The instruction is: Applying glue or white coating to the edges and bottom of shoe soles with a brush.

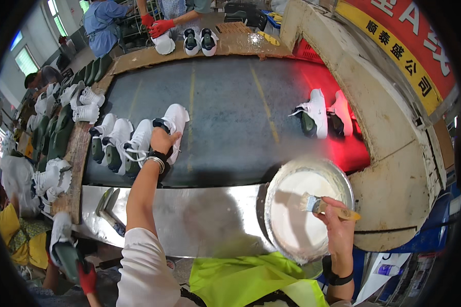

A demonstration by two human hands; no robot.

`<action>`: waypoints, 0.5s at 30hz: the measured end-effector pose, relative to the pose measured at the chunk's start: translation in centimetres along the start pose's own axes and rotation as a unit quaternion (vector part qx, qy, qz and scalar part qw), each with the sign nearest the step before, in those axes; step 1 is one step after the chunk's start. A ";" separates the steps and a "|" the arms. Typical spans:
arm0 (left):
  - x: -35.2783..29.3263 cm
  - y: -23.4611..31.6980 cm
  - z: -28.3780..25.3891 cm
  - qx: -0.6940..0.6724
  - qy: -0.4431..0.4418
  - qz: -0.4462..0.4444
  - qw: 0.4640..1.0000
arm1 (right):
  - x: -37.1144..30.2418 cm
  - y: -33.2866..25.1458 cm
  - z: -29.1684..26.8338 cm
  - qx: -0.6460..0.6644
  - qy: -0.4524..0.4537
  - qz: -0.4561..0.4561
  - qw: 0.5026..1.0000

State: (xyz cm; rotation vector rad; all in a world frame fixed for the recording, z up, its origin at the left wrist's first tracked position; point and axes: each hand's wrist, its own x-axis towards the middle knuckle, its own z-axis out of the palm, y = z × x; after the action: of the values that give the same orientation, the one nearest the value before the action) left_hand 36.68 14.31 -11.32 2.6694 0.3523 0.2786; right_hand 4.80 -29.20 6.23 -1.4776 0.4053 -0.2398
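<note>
My left hand (164, 140) is closed on the heel end of a white shoe upper (176, 118) with a dark opening, on the dark conveyor belt (225, 117). Just left of it stand several similar white shoes (120, 134) on green shoe lasts, in a row. With my right hand (335, 220) I grip a paintbrush (338, 211) by its wooden handle. Its pale bristles are above a metal bowl (349, 189) of white, creamy liquid (294, 207); whether they touch the liquid I cannot tell.
A metal ledge (210, 220) with a hammer (107, 207) runs along the near side. Two shoes (315, 115) sit at the right under red light, by a beige machine housing (394, 153). Co-workers' red-gloved hands (161, 26) handle shoes at the far side and lower left.
</note>
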 end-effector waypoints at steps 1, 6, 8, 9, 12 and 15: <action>0.6 0.6 -1.6 -0.050 -0.088 -0.045 0.994 | 0.4 -0.1 0.4 -0.001 -0.001 -0.004 1.000; 3.2 -3.1 -2.2 -0.221 -0.160 -0.131 0.953 | -0.2 -0.3 -0.4 0.018 0.016 0.016 1.000; 1.6 -4.3 -2.5 -0.193 -0.097 -0.092 0.972 | -0.9 -0.8 -0.9 0.018 0.003 -0.010 1.000; 0.7 -7.0 -2.7 -0.139 -0.055 -0.097 0.984 | -1.4 -1.4 -0.7 0.027 -0.011 0.000 1.000; -3.3 -2.4 -5.2 -0.149 -0.134 -0.137 0.970 | -2.9 -1.8 -1.1 0.018 -0.004 -0.007 1.000; -9.6 -1.7 -9.7 -0.310 -0.208 -0.151 0.915 | -4.0 -2.4 -1.2 -0.012 -0.028 -0.010 0.999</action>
State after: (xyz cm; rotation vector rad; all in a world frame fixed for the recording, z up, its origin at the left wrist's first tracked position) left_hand 24.80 16.76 -4.80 1.9421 0.4429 -0.2416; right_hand 0.91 -28.95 9.02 -1.5099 0.3495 -0.2095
